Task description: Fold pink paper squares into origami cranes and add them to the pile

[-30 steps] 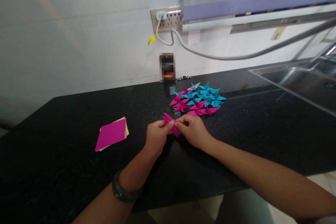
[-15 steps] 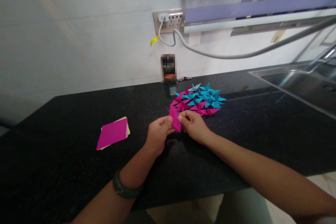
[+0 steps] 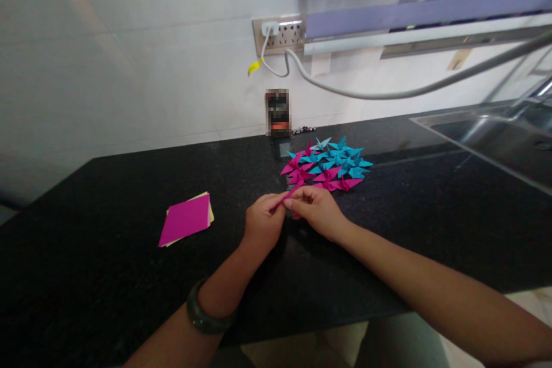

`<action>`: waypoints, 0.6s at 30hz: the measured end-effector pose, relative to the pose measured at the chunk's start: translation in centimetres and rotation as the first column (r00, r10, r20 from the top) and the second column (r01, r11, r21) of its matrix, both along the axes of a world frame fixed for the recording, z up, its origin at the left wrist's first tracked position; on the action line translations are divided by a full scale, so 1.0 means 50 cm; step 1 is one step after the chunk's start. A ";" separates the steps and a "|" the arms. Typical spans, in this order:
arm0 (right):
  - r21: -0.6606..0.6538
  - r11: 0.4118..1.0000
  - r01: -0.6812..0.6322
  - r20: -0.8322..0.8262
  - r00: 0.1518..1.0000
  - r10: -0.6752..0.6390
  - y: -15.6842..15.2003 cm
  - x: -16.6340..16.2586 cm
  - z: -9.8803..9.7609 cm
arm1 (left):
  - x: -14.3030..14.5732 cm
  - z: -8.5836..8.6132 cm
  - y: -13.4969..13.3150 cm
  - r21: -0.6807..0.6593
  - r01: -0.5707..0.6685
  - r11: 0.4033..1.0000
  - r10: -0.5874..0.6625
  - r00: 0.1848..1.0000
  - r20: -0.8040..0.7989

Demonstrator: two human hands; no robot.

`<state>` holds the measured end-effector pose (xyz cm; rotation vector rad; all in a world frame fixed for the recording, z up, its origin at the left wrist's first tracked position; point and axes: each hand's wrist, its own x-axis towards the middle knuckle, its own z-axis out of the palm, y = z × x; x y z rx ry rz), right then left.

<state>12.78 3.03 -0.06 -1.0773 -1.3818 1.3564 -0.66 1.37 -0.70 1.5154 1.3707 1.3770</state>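
My left hand (image 3: 264,219) is closed on a folded magenta origami paper (image 3: 294,190), seen nearly edge-on as a narrow strip. My right hand (image 3: 317,209) pinches the same paper from the other side, thumb and fingertips meeting near the left thumb. Fingers cover much of the paper. Just beyond both hands lies a group of folded paper cranes: several magenta cranes (image 3: 328,176) in front and to the left, several blue cranes (image 3: 344,155) behind, and one pale blue crane (image 3: 321,144) at the back.
A stack of square paper (image 3: 185,219), magenta on top with yellow edges below, lies left on the black countertop (image 3: 129,184). A pixelated dark box (image 3: 278,112) stands against the wall beside a beaded string (image 3: 304,130). A sink (image 3: 474,138) is at right; a grey hose (image 3: 388,94) crosses above.
The magenta paper has turned from showing its flat face to nearly edge-on. My right hand has shifted slightly left, closer to my left thumb. Cranes and paper stack stay put.
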 end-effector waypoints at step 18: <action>0.060 0.998 -0.010 0.052 0.999 0.006 0.006 0.017 0.001 | 0.002 0.005 0.004 -0.299 0.359 0.884 -0.031 0.683 0.730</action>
